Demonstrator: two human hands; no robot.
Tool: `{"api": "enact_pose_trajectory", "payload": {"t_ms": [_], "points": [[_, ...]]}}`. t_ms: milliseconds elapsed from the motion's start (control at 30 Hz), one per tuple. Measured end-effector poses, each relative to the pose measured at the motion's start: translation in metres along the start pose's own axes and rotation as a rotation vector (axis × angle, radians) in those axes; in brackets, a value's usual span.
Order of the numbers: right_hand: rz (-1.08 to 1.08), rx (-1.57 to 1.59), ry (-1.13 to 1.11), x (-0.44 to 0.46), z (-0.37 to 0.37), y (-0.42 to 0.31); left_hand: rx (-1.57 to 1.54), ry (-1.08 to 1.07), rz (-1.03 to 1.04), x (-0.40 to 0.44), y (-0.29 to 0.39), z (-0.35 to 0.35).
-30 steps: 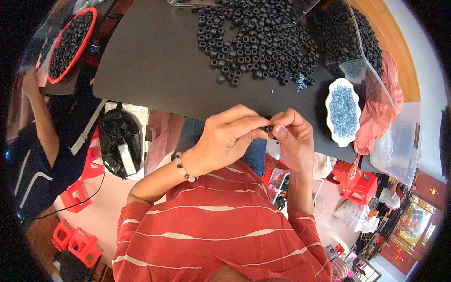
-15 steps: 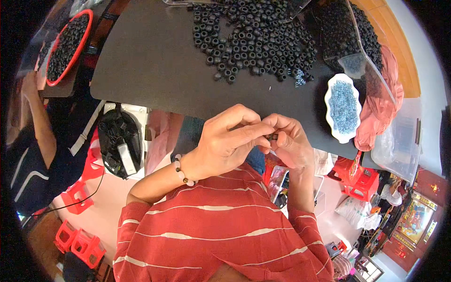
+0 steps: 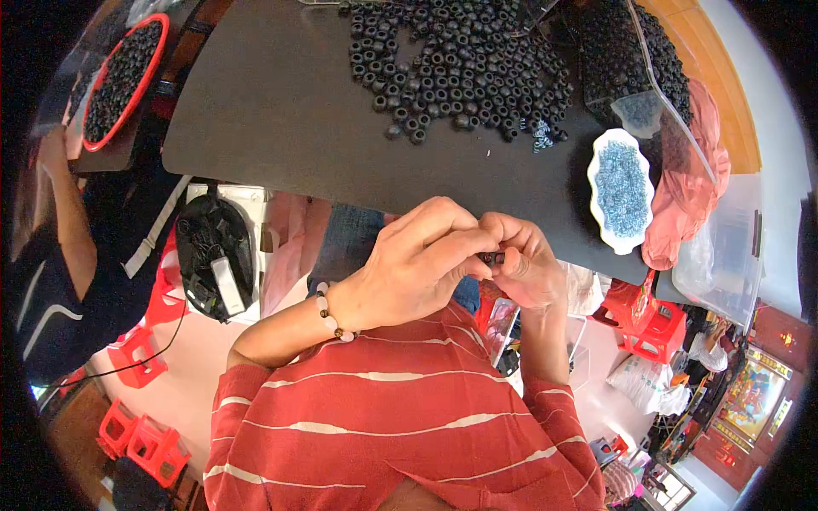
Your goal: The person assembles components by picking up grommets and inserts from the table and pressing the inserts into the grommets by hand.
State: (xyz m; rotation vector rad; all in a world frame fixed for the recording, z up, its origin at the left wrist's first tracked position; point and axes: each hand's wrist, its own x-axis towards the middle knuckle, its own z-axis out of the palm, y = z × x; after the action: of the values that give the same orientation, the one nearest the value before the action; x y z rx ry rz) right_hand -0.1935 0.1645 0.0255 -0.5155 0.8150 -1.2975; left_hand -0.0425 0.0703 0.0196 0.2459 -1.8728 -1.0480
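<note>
My left hand (image 3: 417, 262) and my right hand (image 3: 530, 264) meet just off the near edge of the dark table. Fingertips of both pinch one small black piece (image 3: 491, 258), mostly hidden by the fingers. Its colour matches the loose pieces on the table. Beyond my hands lies a spread of round black pieces with holes (image 3: 460, 72). A little cluster of small metal springs (image 3: 541, 136) rests at its near edge. To the right, a white scalloped dish (image 3: 594, 183) holds many small bluish springs (image 3: 622, 189).
A clear bin (image 3: 652, 64) of black pieces stands at the back right, beside a pink cloth bag (image 3: 694, 170). On the left, another person's arm (image 3: 75, 226) is near a red-rimmed basin (image 3: 136, 108). A black bag (image 3: 215, 255) and red stools (image 3: 158, 447) are below.
My hands have lowered slightly toward my body, and more of the small black piece shows between the fingers. The pinch stays closed.
</note>
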Motion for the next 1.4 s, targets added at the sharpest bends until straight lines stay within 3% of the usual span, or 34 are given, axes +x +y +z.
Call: {"api": "enact_pose_trajectory", "payload": {"t_ms": [533, 833, 1400], "points": [[-0.089, -0.089, -0.074, -0.001, 0.009, -0.001, -0.087, -0.051, 0.02, -0.003, -0.001, -0.004], [-0.089, -0.112, 0.173, -0.001, 0.014, 0.0, -0.061, 0.034, -0.046, -0.003, -0.009, 0.002], [-0.005, 0.0, -0.005, -0.004, -0.006, 0.003, -0.161, -0.095, -0.097, -0.008, -0.002, 0.003]]}}
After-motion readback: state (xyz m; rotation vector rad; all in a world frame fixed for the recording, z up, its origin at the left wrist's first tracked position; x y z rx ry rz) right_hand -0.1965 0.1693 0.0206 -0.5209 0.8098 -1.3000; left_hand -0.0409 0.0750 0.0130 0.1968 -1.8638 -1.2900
